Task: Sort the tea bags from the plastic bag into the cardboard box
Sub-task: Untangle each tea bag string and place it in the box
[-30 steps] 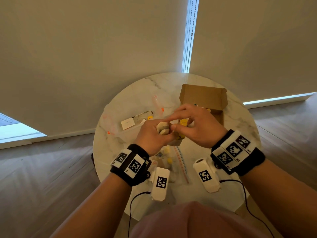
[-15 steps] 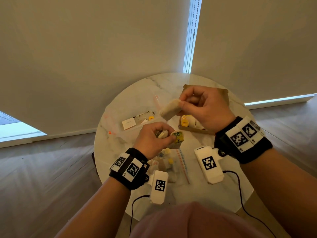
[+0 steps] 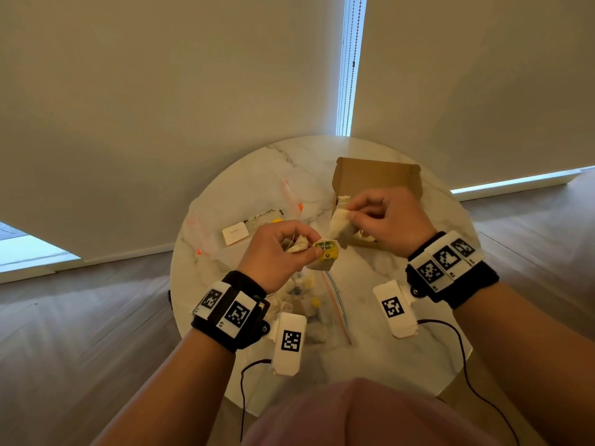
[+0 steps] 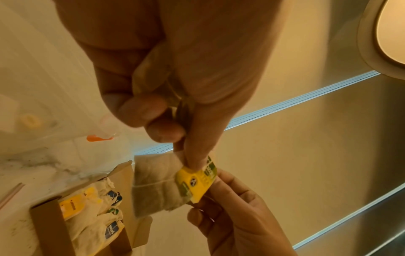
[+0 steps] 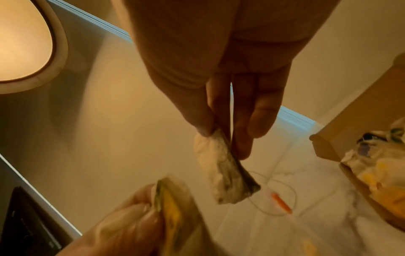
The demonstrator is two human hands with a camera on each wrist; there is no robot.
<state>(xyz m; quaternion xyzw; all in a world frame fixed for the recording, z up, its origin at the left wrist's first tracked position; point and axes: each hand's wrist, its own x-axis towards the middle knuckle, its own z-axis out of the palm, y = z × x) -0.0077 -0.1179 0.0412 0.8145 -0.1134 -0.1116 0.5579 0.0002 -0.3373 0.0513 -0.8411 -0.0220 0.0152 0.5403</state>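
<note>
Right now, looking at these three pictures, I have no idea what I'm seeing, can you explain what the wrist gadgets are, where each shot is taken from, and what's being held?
No machine here: a person's two bare hands. One picture comes from a head camera, two from wrist cameras strapped on with patterned bands. On the round table sit an open cardboard box already holding tea bags and a clear plastic bag. The left hand pinches a tea bag with a yellow tag; the right hand pinches another tea bag beside the box.

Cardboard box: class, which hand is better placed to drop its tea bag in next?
Probably the right hand: its tea bag hangs over the cardboard box, nearer than the left hand.
</note>
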